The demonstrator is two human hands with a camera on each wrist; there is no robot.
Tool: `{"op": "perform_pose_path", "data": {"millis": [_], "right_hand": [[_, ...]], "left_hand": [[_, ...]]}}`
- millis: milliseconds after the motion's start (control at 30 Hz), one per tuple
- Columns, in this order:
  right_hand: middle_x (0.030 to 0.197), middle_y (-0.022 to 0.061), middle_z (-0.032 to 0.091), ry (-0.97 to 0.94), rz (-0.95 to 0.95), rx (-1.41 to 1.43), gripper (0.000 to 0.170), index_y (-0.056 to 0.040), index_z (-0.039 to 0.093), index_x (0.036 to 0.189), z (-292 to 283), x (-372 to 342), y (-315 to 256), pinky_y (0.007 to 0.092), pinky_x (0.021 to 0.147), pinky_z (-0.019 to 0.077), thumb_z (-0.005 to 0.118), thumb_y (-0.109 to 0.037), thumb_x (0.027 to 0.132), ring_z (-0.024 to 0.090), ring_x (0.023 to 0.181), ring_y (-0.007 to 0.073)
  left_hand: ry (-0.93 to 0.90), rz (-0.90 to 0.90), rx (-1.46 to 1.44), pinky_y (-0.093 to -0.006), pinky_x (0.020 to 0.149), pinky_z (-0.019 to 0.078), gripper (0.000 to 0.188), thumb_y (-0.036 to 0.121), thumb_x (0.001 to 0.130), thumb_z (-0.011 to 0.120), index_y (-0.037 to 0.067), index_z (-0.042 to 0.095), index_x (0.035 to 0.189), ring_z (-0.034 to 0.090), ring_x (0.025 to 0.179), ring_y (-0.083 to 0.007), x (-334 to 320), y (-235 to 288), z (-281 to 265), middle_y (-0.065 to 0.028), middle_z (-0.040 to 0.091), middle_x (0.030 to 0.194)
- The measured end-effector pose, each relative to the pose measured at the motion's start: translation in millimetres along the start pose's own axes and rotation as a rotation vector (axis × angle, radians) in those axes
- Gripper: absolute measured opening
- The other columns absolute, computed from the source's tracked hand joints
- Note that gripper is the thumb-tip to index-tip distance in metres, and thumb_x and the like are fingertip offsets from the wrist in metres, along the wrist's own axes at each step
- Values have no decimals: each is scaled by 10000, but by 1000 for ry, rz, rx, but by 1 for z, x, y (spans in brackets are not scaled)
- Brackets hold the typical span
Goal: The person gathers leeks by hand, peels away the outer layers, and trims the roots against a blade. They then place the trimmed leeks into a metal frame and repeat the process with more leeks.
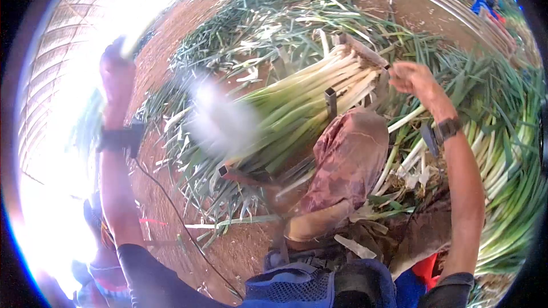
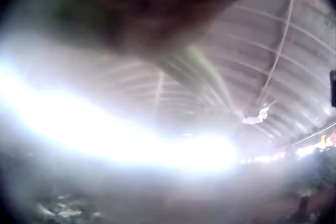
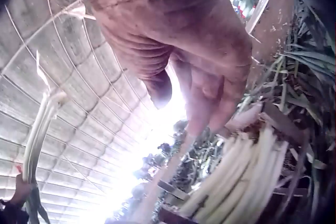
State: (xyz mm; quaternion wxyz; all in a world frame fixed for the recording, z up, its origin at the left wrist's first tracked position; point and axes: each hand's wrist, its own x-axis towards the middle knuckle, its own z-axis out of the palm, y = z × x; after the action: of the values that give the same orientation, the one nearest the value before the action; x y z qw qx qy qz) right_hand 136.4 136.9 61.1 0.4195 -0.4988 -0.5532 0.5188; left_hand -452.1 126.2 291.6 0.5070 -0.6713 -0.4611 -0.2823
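Green onions [image 3: 35, 145] are clamped in the raised left hand [image 1: 118, 74], and the empty right hand [image 1: 415, 80] has thumb and fingers apart near the metal rack [image 1: 330, 104] of piled onions [image 1: 299, 94], so this looks like stacking, which next calls for laying them in straight.

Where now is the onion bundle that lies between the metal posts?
In the head view, the onion bundle lies near the centre, just above and left of the bent knee, its white ends close to the right hand.
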Motion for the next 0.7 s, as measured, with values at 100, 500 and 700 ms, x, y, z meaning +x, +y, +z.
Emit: {"op": "perform_pose_path", "data": {"millis": [100, 500, 700], "right_hand": [[1224, 145, 651, 38, 151, -56, 618, 13, 527, 1346, -7, 16, 57, 344, 858, 560, 675, -416, 926, 684, 1015, 229], [1225, 103, 651, -232, -189, -486, 400, 25, 611, 1235, 73, 186, 119, 339, 921, 510, 667, -223, 926, 643, 1042, 229], [1384, 182, 538, -523, -564, -840, 669, -35, 547, 1342, 185, 250, 94, 435, 1126, 366, 629, -531, 902, 483, 1311, 329]], "left_hand": [[-272, -159, 9, -437, 773, 539, 378, -73, 739, 598, 51, 704, 1080, 676, 856, -352, -74, 5, 39, -175, 708, 942], [-747, -592, -524, -379, 854, 510, 424, -39, 731, 695, 22, 647, 1148, 670, 962, -320, -170, 84, 117, -177, 679, 1029], [-921, -538, -511, -378, 853, 509, 405, -38, 735, 702, 11, 651, 1134, 672, 966, -323, -152, 87, 125, -182, 678, 1021]]}}
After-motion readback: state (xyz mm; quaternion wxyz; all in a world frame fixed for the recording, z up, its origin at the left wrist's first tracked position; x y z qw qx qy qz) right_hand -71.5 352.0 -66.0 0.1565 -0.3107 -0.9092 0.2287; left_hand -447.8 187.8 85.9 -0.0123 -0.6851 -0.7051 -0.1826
